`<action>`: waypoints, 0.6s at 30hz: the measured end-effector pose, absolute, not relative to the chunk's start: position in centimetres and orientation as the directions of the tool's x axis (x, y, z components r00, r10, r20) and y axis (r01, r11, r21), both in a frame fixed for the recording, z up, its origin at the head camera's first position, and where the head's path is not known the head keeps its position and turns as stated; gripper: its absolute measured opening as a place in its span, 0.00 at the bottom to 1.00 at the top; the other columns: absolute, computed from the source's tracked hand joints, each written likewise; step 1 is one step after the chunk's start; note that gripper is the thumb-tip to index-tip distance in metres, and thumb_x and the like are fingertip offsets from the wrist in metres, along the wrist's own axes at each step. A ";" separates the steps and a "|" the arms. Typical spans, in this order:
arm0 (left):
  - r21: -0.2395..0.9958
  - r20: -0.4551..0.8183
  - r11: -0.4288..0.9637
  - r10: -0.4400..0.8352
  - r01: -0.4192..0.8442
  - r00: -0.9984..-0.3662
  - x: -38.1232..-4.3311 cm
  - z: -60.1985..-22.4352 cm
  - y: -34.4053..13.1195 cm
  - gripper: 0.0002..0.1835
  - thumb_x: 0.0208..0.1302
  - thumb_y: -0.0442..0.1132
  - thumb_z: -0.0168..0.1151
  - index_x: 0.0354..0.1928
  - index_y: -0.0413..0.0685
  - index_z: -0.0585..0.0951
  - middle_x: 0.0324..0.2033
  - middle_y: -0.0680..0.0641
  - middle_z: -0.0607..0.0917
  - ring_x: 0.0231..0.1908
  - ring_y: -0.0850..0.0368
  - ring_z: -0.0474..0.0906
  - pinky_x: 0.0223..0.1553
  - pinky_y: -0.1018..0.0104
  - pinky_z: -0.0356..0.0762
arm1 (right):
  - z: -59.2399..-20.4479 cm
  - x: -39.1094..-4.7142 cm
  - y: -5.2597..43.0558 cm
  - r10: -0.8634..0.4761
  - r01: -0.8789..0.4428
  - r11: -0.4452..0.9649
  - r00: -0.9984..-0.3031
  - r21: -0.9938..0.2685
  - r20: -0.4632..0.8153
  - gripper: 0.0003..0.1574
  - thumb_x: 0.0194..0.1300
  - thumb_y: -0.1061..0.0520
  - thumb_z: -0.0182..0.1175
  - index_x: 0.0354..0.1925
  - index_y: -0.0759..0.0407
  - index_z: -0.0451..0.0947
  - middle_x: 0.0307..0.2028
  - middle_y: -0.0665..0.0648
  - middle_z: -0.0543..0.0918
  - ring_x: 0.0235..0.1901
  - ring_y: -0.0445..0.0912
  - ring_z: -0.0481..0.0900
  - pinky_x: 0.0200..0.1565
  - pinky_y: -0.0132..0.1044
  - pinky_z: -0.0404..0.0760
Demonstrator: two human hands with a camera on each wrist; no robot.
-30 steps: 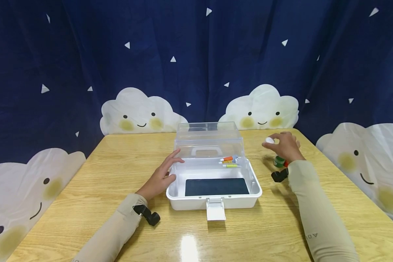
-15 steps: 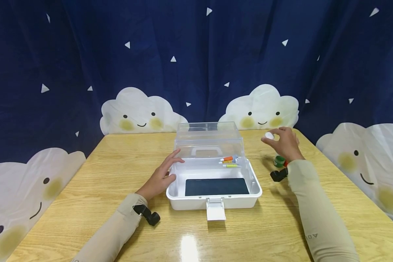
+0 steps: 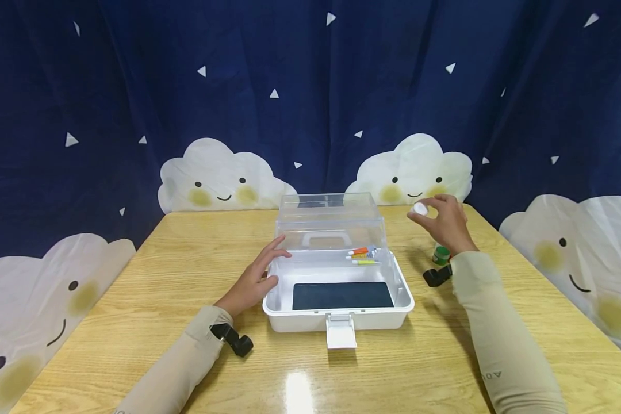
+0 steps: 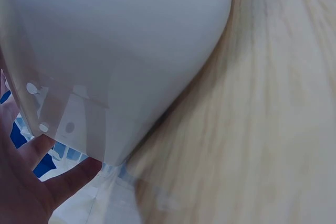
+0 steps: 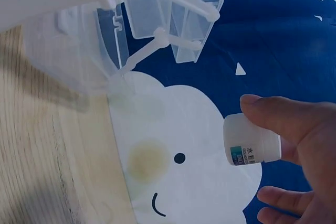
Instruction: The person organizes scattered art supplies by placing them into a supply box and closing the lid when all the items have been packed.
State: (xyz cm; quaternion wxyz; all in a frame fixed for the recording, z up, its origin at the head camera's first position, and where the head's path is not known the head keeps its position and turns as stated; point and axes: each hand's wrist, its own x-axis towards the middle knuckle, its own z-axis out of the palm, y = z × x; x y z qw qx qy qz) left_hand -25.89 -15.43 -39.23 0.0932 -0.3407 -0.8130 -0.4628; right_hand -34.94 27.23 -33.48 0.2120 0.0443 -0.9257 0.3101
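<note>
My right hand (image 3: 450, 227) pinches a small white paint jar (image 3: 420, 209) between thumb and fingers, raised above the table to the right of the box. In the right wrist view the jar (image 5: 247, 135) shows a printed label. My left hand (image 3: 250, 284) rests at the left side of a white storage box (image 3: 297, 323), fingers spread near its back corner; the left wrist view shows its fingertips touching the box (image 4: 121, 66). The clear lid (image 3: 331, 207) is up. A dark flat panel (image 3: 341, 295) lies on the box floor.
Several orange and yellow paint tubes (image 3: 363, 262) lie in the clear upper part of the box. A green jar (image 3: 441, 255) stands on the wooden table (image 3: 207, 247), partly behind the right wrist. The front latch (image 3: 341, 332) hangs down. A dark blue curtain (image 3: 310, 103) closes off the back.
My right hand has lifted the white paint jar slightly and brought it a little to the left, uncovering more of the green jar. The left hand has stayed put.
</note>
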 end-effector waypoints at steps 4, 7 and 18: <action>0.687 0.468 0.341 0.467 0.641 -0.750 -25.9 -39.2 -15.4 0.25 0.58 0.21 0.48 0.59 0.39 0.70 0.74 0.40 0.51 0.72 0.42 0.49 0.43 0.52 0.70 | -33.3 -34.9 27.0 0.042 -0.246 0.798 -0.887 -0.549 0.460 0.35 0.58 0.42 0.67 0.54 0.65 0.77 0.62 0.74 0.63 0.63 0.68 0.57 0.59 0.64 0.52; 0.688 0.468 0.340 0.468 0.641 -0.750 -25.9 -39.2 -15.4 0.25 0.58 0.21 0.48 0.59 0.39 0.70 0.74 0.40 0.51 0.72 0.42 0.49 0.44 0.51 0.70 | -33.1 -34.8 26.7 0.042 -0.262 0.794 -0.877 -0.549 0.479 0.34 0.58 0.43 0.67 0.54 0.64 0.77 0.62 0.73 0.64 0.62 0.68 0.58 0.58 0.64 0.54; 0.676 0.481 0.335 0.474 0.656 -0.738 -25.9 -39.3 -15.5 0.26 0.57 0.20 0.48 0.60 0.39 0.70 0.74 0.40 0.51 0.71 0.41 0.51 0.36 0.62 0.72 | -32.8 -34.9 25.7 0.021 -0.300 0.769 -0.871 -0.565 0.491 0.34 0.57 0.43 0.68 0.55 0.63 0.77 0.64 0.71 0.63 0.62 0.67 0.57 0.57 0.64 0.54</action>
